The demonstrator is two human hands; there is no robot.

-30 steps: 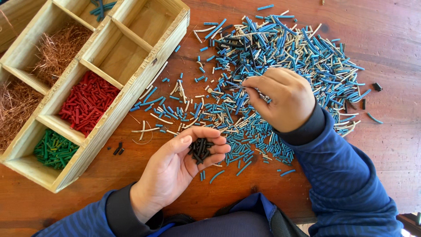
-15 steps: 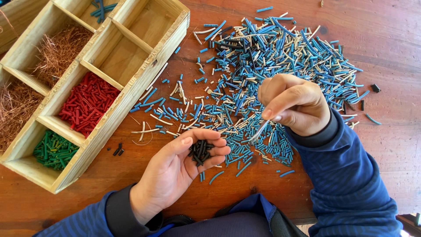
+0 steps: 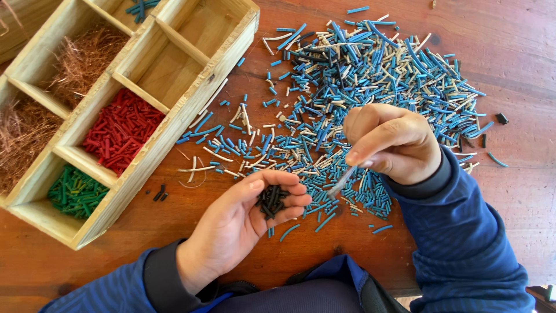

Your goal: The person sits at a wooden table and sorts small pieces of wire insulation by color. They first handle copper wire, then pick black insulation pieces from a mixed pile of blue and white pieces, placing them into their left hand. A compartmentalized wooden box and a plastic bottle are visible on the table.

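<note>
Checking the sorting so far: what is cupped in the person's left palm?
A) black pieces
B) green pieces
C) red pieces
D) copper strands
A: the left hand cups a small heap of black pieces; red pieces and green pieces lie in the wooden tray.

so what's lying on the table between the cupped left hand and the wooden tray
In the head view, mostly bare wooden table between the left hand and wooden tray, apart from a few small black pieces.
</note>
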